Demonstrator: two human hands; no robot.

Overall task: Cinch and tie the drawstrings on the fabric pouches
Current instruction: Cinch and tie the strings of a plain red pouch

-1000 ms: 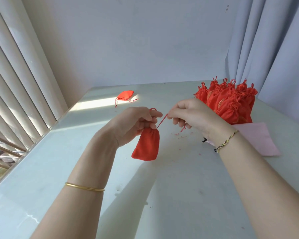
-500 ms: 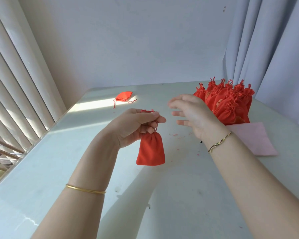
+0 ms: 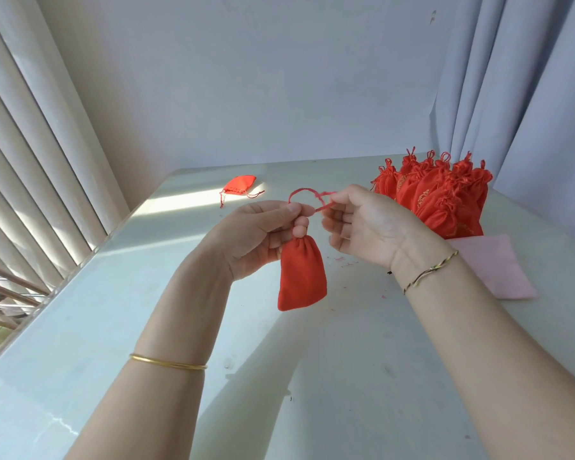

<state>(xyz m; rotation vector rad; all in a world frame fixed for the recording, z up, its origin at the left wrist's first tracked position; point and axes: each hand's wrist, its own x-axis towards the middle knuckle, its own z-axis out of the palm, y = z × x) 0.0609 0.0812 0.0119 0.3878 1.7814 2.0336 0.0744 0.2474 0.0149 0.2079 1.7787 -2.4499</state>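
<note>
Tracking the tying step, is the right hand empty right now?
No, the right hand pinches the red drawstring looping up from the pouch the left hand holds.

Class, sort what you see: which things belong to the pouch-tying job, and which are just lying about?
Job in hand:
red pouch, gripped at its neck by the left hand
drawstring loop, pinched by the right hand
pile of cinched pouches
single pouch far across the table

Lying about:
pink cloth
red thread scraps

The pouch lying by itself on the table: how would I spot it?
Find the blinds on the left, then follow the table to its far end. A red pouch lies flat in sunlight, cords loose, unlike the upright tied cluster at right.
</note>
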